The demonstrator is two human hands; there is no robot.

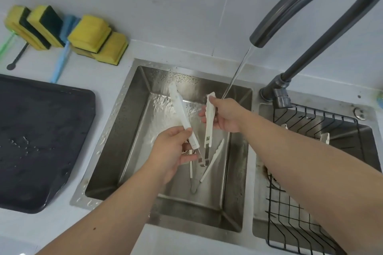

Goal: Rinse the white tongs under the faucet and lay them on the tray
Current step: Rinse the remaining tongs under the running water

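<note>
My left hand (172, 149) is nearest, over the sink (124, 126). Its fingers and thumb are curled round the lower part of one white arm of the tongs (182, 114). The tongs are up above the basin floor, spread in a V with the hinge down and both tips pointing up and away. My right hand (226, 116), a little farther off and to the right, grips the upper part of the other arm. Under the hinge a second pair (213, 159) lies on the wet sink floor. On the counter to the left sits the dark tray (41, 141), beaded with water and well apart from the tongs. A wire rack (310, 118) sits at the right-hand basin. Water (238, 68) runs from the faucet (290, 0) down onto my right hand. Yellow sponges (93, 35) stand by the back wall.
</note>
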